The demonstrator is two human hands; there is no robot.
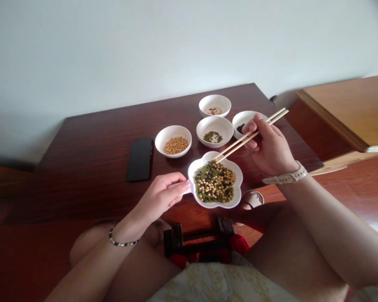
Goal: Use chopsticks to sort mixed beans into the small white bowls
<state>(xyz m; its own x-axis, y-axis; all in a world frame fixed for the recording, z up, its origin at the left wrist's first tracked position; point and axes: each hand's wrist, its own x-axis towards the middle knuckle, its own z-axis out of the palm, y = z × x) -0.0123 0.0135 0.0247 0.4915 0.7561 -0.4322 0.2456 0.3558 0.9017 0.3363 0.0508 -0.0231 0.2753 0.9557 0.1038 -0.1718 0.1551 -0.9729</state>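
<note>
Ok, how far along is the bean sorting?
Partway, it seems: tan beans, green beans and dark beans sit in separate bowls. The left hand holds the flower-shaped dish; the right hand holds chopsticks there. Apparently left: the dish's large mixed pile.

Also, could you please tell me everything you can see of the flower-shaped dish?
The flower-shaped dish is white and glossy, perhaps ceramic or plastic, with a scalloped, lobed rim edged in pale lilac and a short handle on its left side. The left hand grips that handle. It sits level or nearly so at the table's near edge, filled with mixed green, dark and tan beans. The chopsticks reach in at its far side, tips at the beans.
</note>
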